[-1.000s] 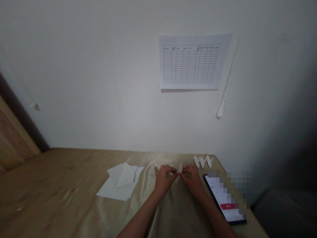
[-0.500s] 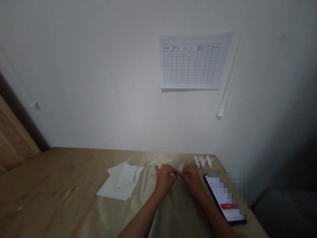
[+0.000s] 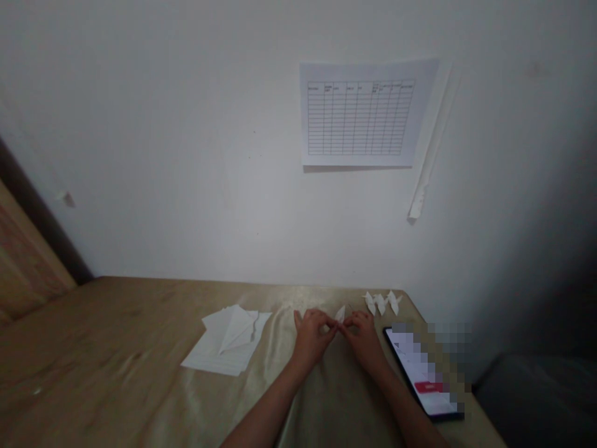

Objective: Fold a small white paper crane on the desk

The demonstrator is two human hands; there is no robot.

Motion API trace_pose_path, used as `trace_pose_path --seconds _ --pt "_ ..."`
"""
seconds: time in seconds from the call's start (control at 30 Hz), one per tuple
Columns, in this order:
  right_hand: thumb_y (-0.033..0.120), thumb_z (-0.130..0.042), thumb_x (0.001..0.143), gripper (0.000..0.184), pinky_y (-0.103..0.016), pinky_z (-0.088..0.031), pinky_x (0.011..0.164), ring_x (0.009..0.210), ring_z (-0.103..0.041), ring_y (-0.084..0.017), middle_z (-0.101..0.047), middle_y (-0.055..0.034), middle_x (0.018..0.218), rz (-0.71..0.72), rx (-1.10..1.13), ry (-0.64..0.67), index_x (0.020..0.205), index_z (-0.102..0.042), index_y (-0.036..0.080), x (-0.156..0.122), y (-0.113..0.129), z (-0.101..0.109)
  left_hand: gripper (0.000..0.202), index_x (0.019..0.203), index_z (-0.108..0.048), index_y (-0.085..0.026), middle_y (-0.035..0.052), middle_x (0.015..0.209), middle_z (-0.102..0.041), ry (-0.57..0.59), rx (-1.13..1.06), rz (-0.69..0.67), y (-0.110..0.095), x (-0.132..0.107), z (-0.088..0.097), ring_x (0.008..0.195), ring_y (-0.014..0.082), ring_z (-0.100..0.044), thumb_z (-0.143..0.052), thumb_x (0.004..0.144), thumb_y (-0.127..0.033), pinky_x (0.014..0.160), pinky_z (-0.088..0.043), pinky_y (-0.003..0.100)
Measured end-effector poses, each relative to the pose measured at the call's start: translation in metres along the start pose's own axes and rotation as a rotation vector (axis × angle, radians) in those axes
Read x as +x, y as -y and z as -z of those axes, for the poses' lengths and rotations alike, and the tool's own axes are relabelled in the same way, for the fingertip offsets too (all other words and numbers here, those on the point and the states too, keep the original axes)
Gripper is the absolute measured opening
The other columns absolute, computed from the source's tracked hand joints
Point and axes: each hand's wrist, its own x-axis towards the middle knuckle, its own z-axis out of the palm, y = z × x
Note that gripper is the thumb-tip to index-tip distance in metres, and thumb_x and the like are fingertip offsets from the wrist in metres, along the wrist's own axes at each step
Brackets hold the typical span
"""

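Item 1: folded paper piece (image 3: pixel 340 314), small, white, pointed. It is held just above the table (image 3: pixel 116 330), between both hands, with its tip raised toward 12 o'clock.

Item 2: left hand (image 3: pixel 311 336). Its grip is pinched on the piece's left edge, fingers curled.

Item 3: right hand (image 3: pixel 364 339). Its grip is pinched on the piece's right edge; the two hands are nearly touching.

Item 4: three folded paper figures (image 3: pixel 382 303), set in a row at 1 o'clock of the hands, near the table's far edge.

Item 5: paper sheets (image 3: pixel 224 351), stacked at 9 o'clock of the hands, with a folded sheet laid on top.

Item 6: smartphone (image 3: pixel 422 373), lit screen up, laid at 4 o'clock, just beside the right forearm.

Item 7: printed grid chart (image 3: pixel 359 115), fixed to the wall (image 3: pixel 163 155) at 12 o'clock, a white strip (image 3: pixel 431 149) just beside it.
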Motion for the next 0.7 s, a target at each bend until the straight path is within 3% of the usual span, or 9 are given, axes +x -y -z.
trace_pose_path --seconds 0.3,0.5,0.6,0.7 --pt "0.046 -0.068 0.081 0.024 -0.043 -0.044 0.099 0.108 -0.058 -0.029 -0.071 -0.0083 0.090 -0.021 0.041 -0.003 0.070 -0.074 0.026 0.001 0.000 0.001 0.012 0.091 -0.080 -0.032 0.0023 0.107 -0.075 0.051 0.000 0.020 0.002 0.000 0.000 0.114 0.0272 -0.062 -0.074 0.081 -0.036 0.118 -0.005 0.073" --pt "0.045 -0.065 0.085 0.024 -0.043 -0.042 0.099 0.102 -0.057 -0.028 -0.071 -0.0068 0.089 0.025 -0.042 0.033 0.074 -0.073 0.025 0.003 0.000 0.003 0.016 0.094 -0.079 -0.033 0.0007 0.105 -0.076 0.044 0.023 0.021 0.001 -0.001 0.002 0.114 0.0258 -0.062 -0.069 0.083 -0.027 0.118 -0.003 0.073" --pt "0.046 -0.070 0.083 0.024 -0.045 -0.040 0.100 0.103 -0.056 -0.028 -0.070 -0.0076 0.094 0.085 -0.152 -0.051 0.085 -0.073 0.022 0.003 0.003 0.008 0.017 0.094 -0.080 -0.034 0.0009 0.104 -0.076 0.040 0.031 0.017 0.003 0.000 0.002 0.113 0.0262 -0.062 -0.067 0.085 -0.027 0.117 -0.003 0.073" --pt "0.043 -0.070 0.084 0.032 -0.047 -0.037 0.103 0.110 -0.053 -0.029 -0.068 -0.0096 0.110 0.142 -0.240 -0.119 0.109 -0.072 0.023 0.002 0.008 0.014 0.018 0.094 -0.080 -0.034 0.0015 0.103 -0.076 0.044 0.057 0.018 0.007 0.001 0.002 0.113 0.0267 -0.062 -0.067 0.084 -0.026 0.117 -0.004 0.073"
